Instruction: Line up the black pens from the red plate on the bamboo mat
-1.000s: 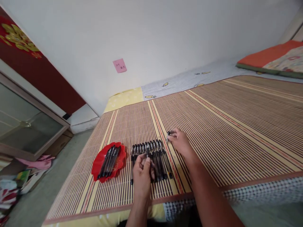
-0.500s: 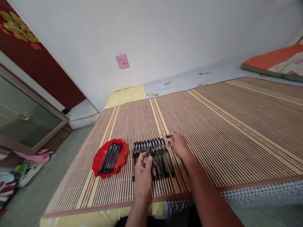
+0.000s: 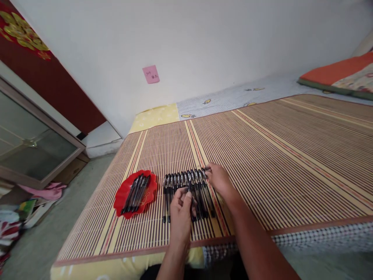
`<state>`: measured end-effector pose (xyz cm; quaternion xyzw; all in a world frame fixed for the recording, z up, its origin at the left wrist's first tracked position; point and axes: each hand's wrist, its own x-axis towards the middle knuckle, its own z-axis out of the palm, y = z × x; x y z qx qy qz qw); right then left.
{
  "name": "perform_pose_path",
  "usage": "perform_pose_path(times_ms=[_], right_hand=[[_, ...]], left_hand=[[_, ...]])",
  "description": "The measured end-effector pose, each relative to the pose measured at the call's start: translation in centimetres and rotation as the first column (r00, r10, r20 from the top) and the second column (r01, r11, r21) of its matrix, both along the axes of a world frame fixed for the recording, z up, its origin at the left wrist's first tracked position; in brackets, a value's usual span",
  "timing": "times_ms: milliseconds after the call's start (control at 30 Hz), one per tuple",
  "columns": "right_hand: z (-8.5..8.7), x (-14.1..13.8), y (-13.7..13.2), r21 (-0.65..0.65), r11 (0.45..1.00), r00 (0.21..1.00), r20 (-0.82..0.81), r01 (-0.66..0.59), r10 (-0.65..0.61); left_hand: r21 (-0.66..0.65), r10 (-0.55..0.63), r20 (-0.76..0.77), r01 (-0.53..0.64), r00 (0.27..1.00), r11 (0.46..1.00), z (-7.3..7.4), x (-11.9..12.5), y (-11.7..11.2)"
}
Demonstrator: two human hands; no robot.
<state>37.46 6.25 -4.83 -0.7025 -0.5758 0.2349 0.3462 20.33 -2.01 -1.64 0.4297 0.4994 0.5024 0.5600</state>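
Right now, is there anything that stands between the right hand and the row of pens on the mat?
Nothing visible does: the right hand is at the upper right end of the row of pens. The left hand hides part of the row's middle, not this end.

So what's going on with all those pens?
Someone is busy over a striped mat. The left hand holds what looks like a black pen over the row of pens. The right hand pinches a small dark piece, perhaps a cap, at the row's right end. More pens lie in the red dish.
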Motion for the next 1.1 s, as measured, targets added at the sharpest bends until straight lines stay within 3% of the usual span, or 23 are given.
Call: perform_pose_path(times_ms=[367,467,533,600,667,733,933,1100], right_hand=[[0.9,0.1,-0.4,0.037,0.999,1.0,-0.026,0.014,-0.013],[1.9,0.1,-0.7,0.101,0.995,0.985,-0.172,-0.001,0.018],[2.9,-0.4,-1.1,0.12,0.989,0.912,-0.389,-0.088,0.128],[3.9,-1.2,-1.5,0.123,0.963,0.778,-0.568,-0.239,0.266],[4.7,-2.2,-1.9,0.117,0.923,0.68,-0.643,-0.367,0.352],[5.0,-3.4,-2.1,0.126,0.905,0.622,-0.687,-0.407,0.375],[4.7,-4.7,-2.1,0.202,0.916,0.575,-0.726,-0.346,0.377],[5.2,-3.9,-2.3,0.243,0.902,0.568,-0.71,-0.356,0.415]], left_hand=[[-0.009,0.008,0.009,-0.008,1.0,1.0,0.0,0.2,-0.1],[0.012,0.019,0.015,-0.019,1.0,1.0,-0.2,0.1,0.1],[0.045,0.036,0.012,-0.036,0.999,0.998,-0.4,-0.1,0.3],[0.092,0.065,-0.016,-0.063,0.998,0.994,-0.6,-0.4,0.4],[0.137,0.094,-0.07,-0.084,0.993,0.987,-0.8,-0.7,0.4],[0.169,0.119,-0.126,-0.096,0.985,0.981,-0.8,-0.9,0.3],[0.182,0.131,-0.174,-0.099,0.976,0.978,-0.3,-1.4,0.2],[0.026,-0.071,0.081,0.069,0.994,0.997,0.1,-1.4,0.4]])
